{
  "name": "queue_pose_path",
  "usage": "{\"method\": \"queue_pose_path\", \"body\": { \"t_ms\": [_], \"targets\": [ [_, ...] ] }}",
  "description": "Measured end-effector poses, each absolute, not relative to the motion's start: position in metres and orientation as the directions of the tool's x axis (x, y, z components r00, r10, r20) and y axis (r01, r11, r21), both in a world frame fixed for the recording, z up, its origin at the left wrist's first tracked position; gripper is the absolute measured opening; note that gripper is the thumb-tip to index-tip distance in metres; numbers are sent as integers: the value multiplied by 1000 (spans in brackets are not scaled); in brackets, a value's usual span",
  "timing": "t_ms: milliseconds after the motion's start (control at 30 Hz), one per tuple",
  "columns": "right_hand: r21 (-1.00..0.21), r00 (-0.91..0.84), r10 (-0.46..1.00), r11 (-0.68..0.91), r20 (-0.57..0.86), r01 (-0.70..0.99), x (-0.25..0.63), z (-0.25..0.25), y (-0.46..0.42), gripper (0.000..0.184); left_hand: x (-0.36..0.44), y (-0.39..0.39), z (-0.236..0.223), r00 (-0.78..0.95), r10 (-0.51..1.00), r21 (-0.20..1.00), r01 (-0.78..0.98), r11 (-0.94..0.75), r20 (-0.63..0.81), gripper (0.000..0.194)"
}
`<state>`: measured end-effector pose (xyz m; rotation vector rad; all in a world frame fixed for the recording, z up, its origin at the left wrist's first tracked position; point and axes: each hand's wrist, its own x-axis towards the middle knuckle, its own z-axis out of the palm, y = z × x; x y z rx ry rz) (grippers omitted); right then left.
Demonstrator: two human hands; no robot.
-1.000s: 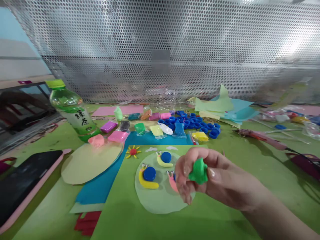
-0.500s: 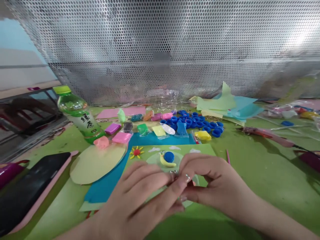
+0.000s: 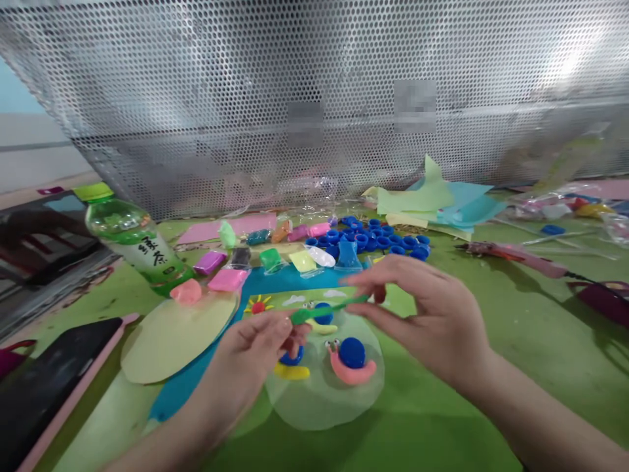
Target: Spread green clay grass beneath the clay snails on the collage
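Note:
Both my hands pinch a stretched strip of green clay [image 3: 327,309] and hold it above a craft picture. My left hand [image 3: 255,347] grips its left end, my right hand [image 3: 432,314] grips its right end. Below the strip lies a green card [image 3: 393,419] with a pale round paper [image 3: 319,400]. On that paper sit clay snails with blue bottle-cap shells: a pink one [image 3: 351,364], a yellow one [image 3: 292,367] partly behind my left hand, and another yellow one [image 3: 322,318] behind the strip. A small red and yellow clay sun [image 3: 258,305] sits at the card's upper left.
A green tea bottle [image 3: 135,242] lies tilted at the left. Clay packets [image 3: 226,278] and a heap of blue caps [image 3: 373,239] lie behind the card. Coloured paper sheets [image 3: 437,203] are at the back right, a phone in a pink case [image 3: 54,380] at the left. A perforated metal screen [image 3: 314,92] closes the back.
A second ago my right hand alone held a lump of green clay. My left hand joined it, and the two hands have pulled the clay apart into a long strip.

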<state>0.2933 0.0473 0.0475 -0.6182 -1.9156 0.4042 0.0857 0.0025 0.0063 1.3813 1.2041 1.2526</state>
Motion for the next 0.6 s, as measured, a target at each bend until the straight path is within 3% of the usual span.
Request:
{"method": "queue_pose_path", "body": {
  "t_ms": [100,200,300,400,500,600],
  "targets": [
    [-559,-456,569,811,685,173,287,37,43,43,95,3,0,94,993,997,-6,-78,78,39],
    [-538,-513,564,815,647,216,283,31,41,38,101,-2,5,130,987,995,-47,-87,92,39],
    [-537,-536,575,807,618,246,281,29,44,35,101,-5,13,132,984,993,-16,-121,122,22],
    [-613,-628,490,789,605,25,277,29,44,19,98,-5,18,155,975,983,64,-172,160,7],
    [-640,-588,453,754,670,-149,271,28,38,14,93,-5,18,149,967,970,100,-221,205,20],
    [-657,-480,564,753,671,-33,269,30,34,11,90,-6,14,79,975,974,69,-214,209,30]
  ]
}}
